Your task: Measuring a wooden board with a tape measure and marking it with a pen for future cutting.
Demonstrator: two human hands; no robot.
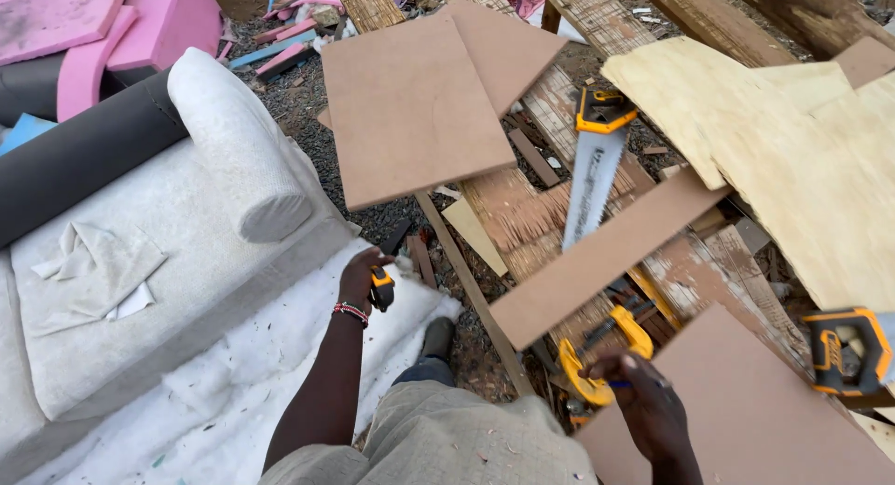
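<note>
The white padded sofa frame lies at the left, and the left hand, closed around a small yellow-and-black tool, rests on its edge. The long brown board strip runs diagonally, lower-left to upper-right. Over the yellow clamp, the right hand pinches a thin blue pen; marking seems underway, and it needs steady alignment.

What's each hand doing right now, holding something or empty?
Left hand: closed on a small yellow and black tool, at the edge of the white padding.
Right hand: closed on a thin blue pen-like stick, above the brown board.
</note>
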